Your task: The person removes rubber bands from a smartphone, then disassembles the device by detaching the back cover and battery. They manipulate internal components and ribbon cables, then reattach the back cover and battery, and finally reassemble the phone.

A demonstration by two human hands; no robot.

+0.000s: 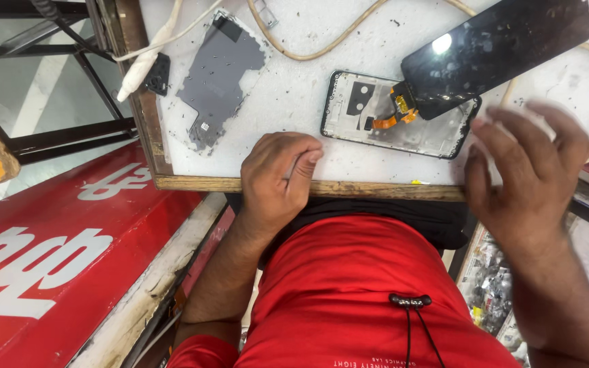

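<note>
My left hand (pixel 277 178) rests curled on the wooden front edge of the white work board (pixel 288 102), with a thin pale tool pinched between thumb and forefinger. Just beyond it lies an opened phone frame (pixel 376 129). A black screen panel (pixel 495 44) is tilted up off the frame and still joined to it by an orange flex cable (pixel 397 112). My right hand (pixel 523 170) hovers blurred at the frame's right end, fingers apart, holding nothing that I can make out.
A grey inner phone plate (pixel 219 71) lies on the board's left part, beside a small black piece (pixel 158 73) and a white plug (pixel 134 76). A cream cable (pixel 294 49) loops across the back. A red sign panel (pixel 56 252) sits lower left.
</note>
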